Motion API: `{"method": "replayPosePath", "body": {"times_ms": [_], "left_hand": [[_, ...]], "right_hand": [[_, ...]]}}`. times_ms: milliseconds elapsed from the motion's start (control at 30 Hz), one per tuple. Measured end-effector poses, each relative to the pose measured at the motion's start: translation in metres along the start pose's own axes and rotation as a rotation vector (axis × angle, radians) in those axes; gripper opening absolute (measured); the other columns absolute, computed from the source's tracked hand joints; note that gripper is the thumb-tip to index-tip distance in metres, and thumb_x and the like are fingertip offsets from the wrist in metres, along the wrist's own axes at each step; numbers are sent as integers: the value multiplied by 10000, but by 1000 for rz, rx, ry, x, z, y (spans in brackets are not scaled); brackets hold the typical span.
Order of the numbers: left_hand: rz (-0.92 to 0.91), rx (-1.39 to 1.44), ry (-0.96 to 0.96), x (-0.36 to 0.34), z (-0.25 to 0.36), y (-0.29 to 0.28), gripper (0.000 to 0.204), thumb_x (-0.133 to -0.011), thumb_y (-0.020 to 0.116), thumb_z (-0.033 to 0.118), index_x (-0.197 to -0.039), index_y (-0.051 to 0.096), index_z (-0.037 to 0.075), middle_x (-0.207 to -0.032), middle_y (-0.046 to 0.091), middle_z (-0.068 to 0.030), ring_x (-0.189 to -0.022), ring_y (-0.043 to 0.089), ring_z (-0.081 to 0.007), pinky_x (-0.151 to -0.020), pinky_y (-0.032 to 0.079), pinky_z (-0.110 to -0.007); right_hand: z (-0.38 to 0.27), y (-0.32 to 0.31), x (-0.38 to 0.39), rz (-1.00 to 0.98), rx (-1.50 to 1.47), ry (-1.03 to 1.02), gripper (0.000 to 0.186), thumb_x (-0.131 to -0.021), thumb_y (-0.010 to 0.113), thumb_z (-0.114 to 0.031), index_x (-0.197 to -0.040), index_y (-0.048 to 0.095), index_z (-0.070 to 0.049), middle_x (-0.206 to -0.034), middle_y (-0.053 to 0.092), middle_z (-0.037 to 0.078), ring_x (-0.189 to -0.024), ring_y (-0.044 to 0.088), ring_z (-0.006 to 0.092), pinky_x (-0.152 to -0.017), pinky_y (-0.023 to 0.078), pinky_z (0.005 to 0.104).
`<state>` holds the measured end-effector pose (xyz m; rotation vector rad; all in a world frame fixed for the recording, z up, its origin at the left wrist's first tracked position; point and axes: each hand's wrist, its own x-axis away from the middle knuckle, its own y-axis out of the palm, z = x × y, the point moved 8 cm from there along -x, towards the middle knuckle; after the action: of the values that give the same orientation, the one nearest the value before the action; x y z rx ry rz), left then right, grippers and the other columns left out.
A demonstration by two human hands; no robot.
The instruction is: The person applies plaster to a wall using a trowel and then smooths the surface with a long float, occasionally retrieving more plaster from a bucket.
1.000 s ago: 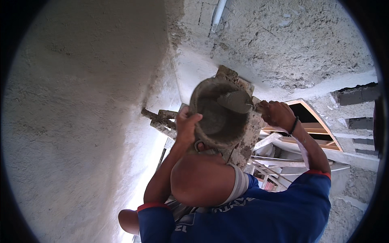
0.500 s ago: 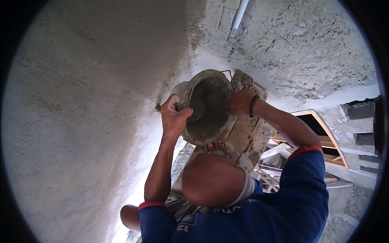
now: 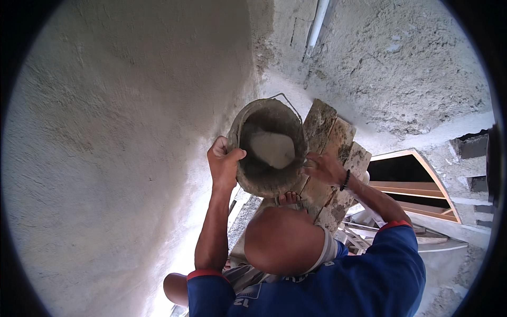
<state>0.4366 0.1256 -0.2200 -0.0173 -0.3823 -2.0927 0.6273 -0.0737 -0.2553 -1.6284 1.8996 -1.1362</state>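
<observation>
A round, mortar-crusted bucket (image 3: 246,179) is tipped so that its mouth faces me. Inside lies a pale, smooth patch of wet-looking mortar (image 3: 272,149). My left hand (image 3: 224,162) clasps the left side of the rim, thumb over the edge. At the lower right of the rim, my right hand (image 3: 326,169) has its curled fingers against the bucket; part of the fingertips is hard to make out. The thin wire handle (image 3: 288,99) stands up over the far side of the rim.
Rough wooden planks (image 3: 335,140) lie beneath the bucket, with my bare toes (image 3: 289,198) and knee (image 3: 285,240) close by. A plastered wall (image 3: 116,148) rises at left, a rough wall (image 3: 406,68) ahead. A wood-framed opening (image 3: 417,182) and piled timber are at right.
The bucket has turned more toward me, showing the pale mortar and its handle. My right hand has moved from inside the mouth down to the lower right rim. My left hand keeps its hold.
</observation>
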Motion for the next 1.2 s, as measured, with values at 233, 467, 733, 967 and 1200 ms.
{"method": "replayPosePath", "body": {"times_ms": [233,467,733,967,1200], "left_hand": [[77,80,-16,3,-1,-2,165,-666,579,-107,-733,519,31,-717,594,-37,-609,528,-93,-582,438,-249],[221,164,-18,2,-17,-21,201,-657,584,-114,-688,491,62,-708,599,-45,-617,541,-116,-605,453,-261],[300,116,-5,14,-29,-50,194,-661,594,-85,-698,473,63,-709,591,-58,-618,553,-149,-624,481,-281],[346,130,19,30,-15,-61,227,-662,591,-93,-687,454,86,-689,570,-19,-615,516,-109,-627,443,-260],[416,118,68,53,4,-73,212,-657,572,-112,-704,473,69,-707,585,-32,-617,529,-113,-627,450,-259]], "right_hand": [[-1,-11,6,-28,-56,145,447,-862,583,-372,-1138,571,-21,-738,620,223,-667,647,337,-621,513,415],[-10,17,23,-122,-1048,245,360,-885,532,-186,-1197,487,-12,-807,618,98,-618,635,171,-559,522,319],[-27,-10,-12,391,-1853,182,383,-838,433,-87,-1218,400,-49,-806,566,101,-558,552,165,-474,498,327],[-12,-82,-2,1108,-1682,-175,430,-872,448,-48,-1288,342,-18,-834,552,111,-653,576,188,-547,515,323],[4,-111,16,1602,-1100,-325,632,-879,522,-46,-1404,172,-12,-925,544,139,-644,561,188,-540,509,324]]}}
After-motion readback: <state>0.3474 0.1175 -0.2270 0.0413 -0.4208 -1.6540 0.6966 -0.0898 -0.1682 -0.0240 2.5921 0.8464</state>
